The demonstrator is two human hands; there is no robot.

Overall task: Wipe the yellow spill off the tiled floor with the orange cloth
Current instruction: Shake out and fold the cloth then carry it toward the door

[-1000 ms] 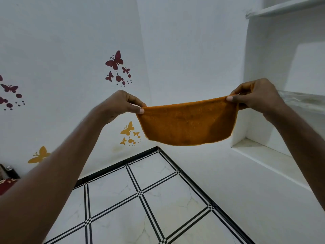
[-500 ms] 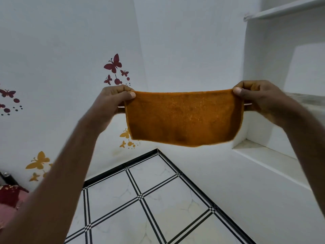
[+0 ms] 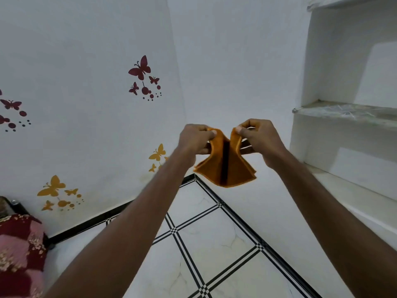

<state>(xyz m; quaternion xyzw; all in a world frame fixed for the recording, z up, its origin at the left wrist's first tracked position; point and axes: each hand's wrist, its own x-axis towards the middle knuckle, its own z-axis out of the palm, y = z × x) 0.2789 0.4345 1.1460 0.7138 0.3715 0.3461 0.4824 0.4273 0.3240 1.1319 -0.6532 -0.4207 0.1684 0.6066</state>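
Both forearms are bare to the frame's edge, and the left hand [image 3: 194,139] and right hand [image 3: 261,139] wear nothing.

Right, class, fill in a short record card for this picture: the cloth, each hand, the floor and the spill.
Cloth: orange terry cloth, folded in the middle, held up in the air
Left hand: pinches the cloth's left top edge
Right hand: pinches its right top edge
Floor: white tiled floor with black lines, below the cloth
Spill: no yellow spill in view
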